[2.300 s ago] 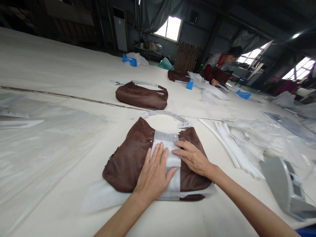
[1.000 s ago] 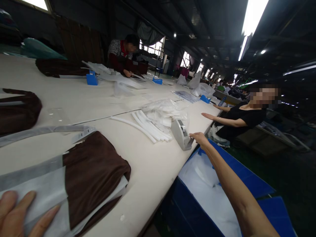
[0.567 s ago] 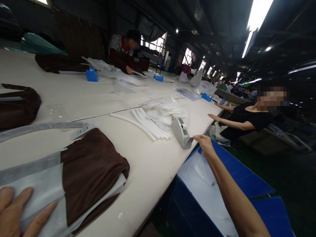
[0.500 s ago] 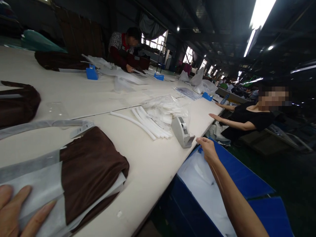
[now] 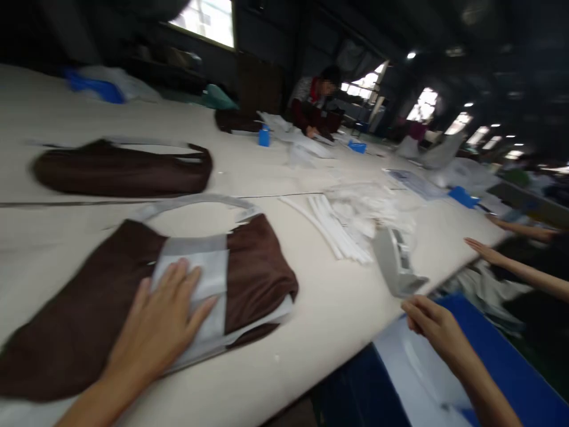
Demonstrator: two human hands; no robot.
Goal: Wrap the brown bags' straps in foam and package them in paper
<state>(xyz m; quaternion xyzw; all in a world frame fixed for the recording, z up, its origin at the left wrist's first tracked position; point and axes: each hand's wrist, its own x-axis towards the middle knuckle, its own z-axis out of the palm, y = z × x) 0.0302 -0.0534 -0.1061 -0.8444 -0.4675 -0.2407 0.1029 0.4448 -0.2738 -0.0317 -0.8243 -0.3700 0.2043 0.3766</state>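
My left hand [image 5: 162,314] lies flat with its fingers apart on a whitish, see-through wrap [image 5: 211,267]. This wrap runs round the middle of a soft brown bag [image 5: 262,270] lying on the table. A pale wrapped strap [image 5: 200,203] with a small tag arches above the bag. Beside the table's edge, my right hand [image 5: 435,329] is closed in a pinch, just in front of a grey tape dispenser [image 5: 393,264]. Whether a piece of tape is between its fingertips is too blurred to make out.
White foam-like strips [image 5: 338,231] and crumpled clear plastic [image 5: 377,204] lie behind the dispenser. Another brown bag [image 5: 124,169] is farther back. A blue box [image 5: 498,350] lined with white stands below the edge. Two co-workers are at the table, one's hand [image 5: 484,252] at right.
The view has swung left, so more of the brown bag and the bag behind it show. My left hand stays on the wrap; my right hand remains pinched by the tape dispenser.
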